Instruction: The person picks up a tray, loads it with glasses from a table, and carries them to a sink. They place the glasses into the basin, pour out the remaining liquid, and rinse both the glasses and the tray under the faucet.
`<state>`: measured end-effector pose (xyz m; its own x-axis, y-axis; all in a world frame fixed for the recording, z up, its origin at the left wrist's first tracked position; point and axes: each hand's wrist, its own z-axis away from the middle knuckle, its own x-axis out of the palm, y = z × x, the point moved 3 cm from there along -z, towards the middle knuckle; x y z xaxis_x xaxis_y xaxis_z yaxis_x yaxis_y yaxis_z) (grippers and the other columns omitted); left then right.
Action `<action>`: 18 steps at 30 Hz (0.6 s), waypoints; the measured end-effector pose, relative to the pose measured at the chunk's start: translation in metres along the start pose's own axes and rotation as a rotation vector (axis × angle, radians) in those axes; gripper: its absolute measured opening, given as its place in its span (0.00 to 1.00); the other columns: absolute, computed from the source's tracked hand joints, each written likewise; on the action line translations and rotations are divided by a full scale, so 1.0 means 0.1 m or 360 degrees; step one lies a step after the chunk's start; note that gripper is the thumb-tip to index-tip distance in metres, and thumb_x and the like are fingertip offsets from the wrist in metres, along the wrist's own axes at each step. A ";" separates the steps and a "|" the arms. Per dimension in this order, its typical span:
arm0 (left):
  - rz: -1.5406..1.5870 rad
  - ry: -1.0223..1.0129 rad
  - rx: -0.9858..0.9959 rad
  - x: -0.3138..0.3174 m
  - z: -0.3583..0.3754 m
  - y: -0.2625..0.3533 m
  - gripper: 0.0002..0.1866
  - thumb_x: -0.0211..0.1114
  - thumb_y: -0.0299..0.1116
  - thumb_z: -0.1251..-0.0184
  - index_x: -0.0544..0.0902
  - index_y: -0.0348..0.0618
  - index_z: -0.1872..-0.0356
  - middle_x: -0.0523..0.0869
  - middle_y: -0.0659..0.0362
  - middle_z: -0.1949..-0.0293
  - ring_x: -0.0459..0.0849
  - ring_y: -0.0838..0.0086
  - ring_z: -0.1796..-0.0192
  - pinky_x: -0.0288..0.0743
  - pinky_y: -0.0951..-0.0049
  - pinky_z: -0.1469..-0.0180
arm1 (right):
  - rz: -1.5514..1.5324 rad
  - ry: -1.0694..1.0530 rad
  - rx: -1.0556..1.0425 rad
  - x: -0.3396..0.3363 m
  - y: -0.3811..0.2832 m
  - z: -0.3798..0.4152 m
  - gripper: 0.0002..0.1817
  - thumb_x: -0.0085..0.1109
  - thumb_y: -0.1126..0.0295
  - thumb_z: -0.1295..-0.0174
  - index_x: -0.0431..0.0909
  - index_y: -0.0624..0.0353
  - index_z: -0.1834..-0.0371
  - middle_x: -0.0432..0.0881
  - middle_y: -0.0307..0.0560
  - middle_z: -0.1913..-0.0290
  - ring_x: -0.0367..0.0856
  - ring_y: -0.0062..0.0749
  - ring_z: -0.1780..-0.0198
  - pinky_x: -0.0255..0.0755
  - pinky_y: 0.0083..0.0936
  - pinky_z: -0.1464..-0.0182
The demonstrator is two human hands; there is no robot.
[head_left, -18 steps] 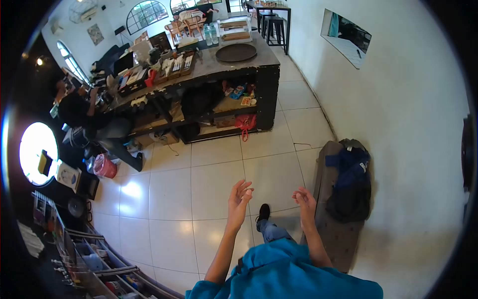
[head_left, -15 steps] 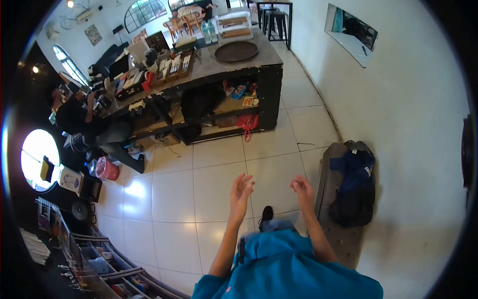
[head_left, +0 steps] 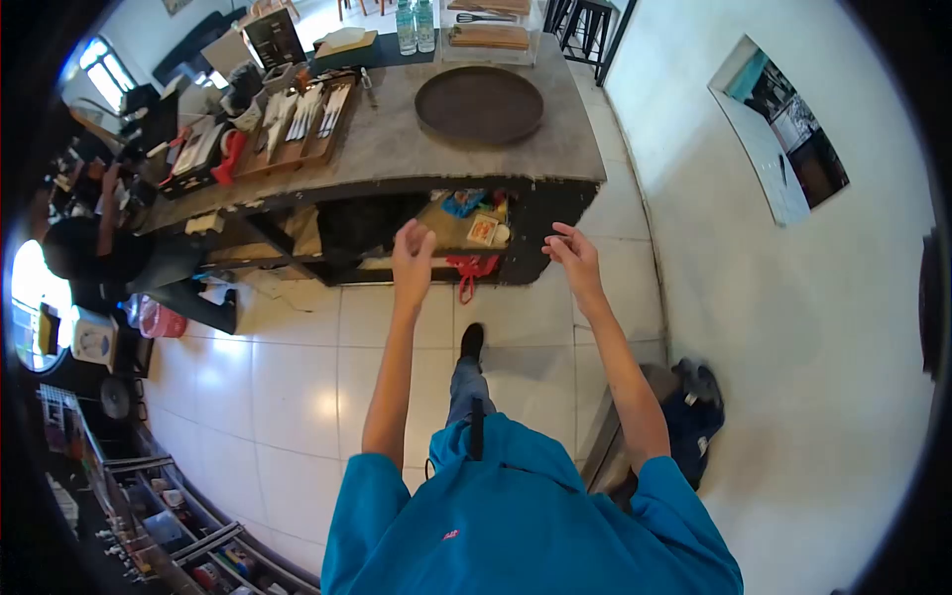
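Note:
My left hand [head_left: 413, 263] is raised in front of the counter's lower shelf, its fingers loosely bent with nothing in them. Level with it, my right hand [head_left: 575, 264] hovers near the counter's right corner, fingers partly spread and holding nothing. Neither hand appears to touch anything. Beyond them, a round dark brown tray [head_left: 479, 105] lies on the counter top [head_left: 392, 149]. A wooden cutlery box [head_left: 297, 139] with several knives and forks stands to its left.
Two water bottles [head_left: 406, 28] and a clear case [head_left: 488, 35] stand at the counter's back. A person [head_left: 99, 248] is at the left. A backpack [head_left: 689, 426] rests on a bench by the right wall. Shelves [head_left: 188, 516] line the lower left. A red bag [head_left: 468, 273] hangs under the counter.
I have stepped forward, so the counter and tray are much closer. Both arms now reach farther ahead, still empty. The backpack and bench have slipped lower in view.

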<state>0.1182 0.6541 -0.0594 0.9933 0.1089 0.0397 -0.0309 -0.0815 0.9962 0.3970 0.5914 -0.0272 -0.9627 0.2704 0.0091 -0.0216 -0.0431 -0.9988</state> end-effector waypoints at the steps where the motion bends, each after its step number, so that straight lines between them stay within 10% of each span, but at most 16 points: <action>1: -0.0010 0.0058 0.0049 0.12 -0.52 -0.10 0.28 0.64 0.35 0.31 0.69 0.34 0.35 0.80 0.48 0.44 0.79 0.65 0.41 0.69 0.67 0.37 | 0.0107 0.0030 -0.0006 -0.02 0.01 -0.47 0.19 0.57 0.68 0.31 0.73 0.63 0.40 0.82 0.43 0.57 0.82 0.24 0.56 0.74 0.19 0.52; 6: -0.0662 0.0233 -0.0004 0.70 -2.33 -0.49 0.35 0.66 0.41 0.36 0.65 0.31 0.33 0.71 0.38 0.36 0.71 0.50 0.34 0.62 0.60 0.31 | 0.0699 0.0108 -0.0027 -0.05 0.22 -2.31 0.27 0.61 0.62 0.35 0.70 0.67 0.37 0.83 0.45 0.60 0.81 0.26 0.58 0.74 0.20 0.54; 8: -0.1039 0.0514 -0.0245 0.89 -2.83 -0.59 0.35 0.65 0.40 0.36 0.65 0.30 0.32 0.68 0.37 0.33 0.66 0.47 0.31 0.61 0.58 0.31 | 0.0803 0.0251 0.0100 0.11 0.22 -2.87 0.34 0.62 0.56 0.39 0.68 0.68 0.35 0.84 0.54 0.62 0.82 0.48 0.52 0.71 0.36 0.44; 12: -0.1345 0.0528 -0.0470 0.99 -3.51 -0.54 0.34 0.64 0.37 0.36 0.65 0.30 0.32 0.73 0.38 0.37 0.70 0.46 0.33 0.65 0.60 0.35 | 0.1318 0.0710 -0.0196 0.23 0.66 -3.88 0.36 0.61 0.58 0.40 0.65 0.70 0.34 0.83 0.60 0.53 0.78 0.54 0.44 0.69 0.43 0.41; 18: -0.0339 0.0342 -0.0153 1.16 -3.11 -0.70 0.12 0.59 0.28 0.30 0.73 0.35 0.50 0.81 0.52 0.53 0.79 0.69 0.52 0.70 0.72 0.45 | 0.0462 0.0009 -0.0010 -0.50 0.55 -3.91 0.30 0.62 0.74 0.46 0.65 0.68 0.39 0.79 0.56 0.48 0.79 0.48 0.48 0.72 0.36 0.47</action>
<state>0.2009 0.9803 -0.1009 0.9325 0.3211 -0.1654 0.1548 0.0583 0.9862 0.5490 0.9517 -0.1016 -0.9268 0.2532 -0.2772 0.2560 -0.1137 -0.9600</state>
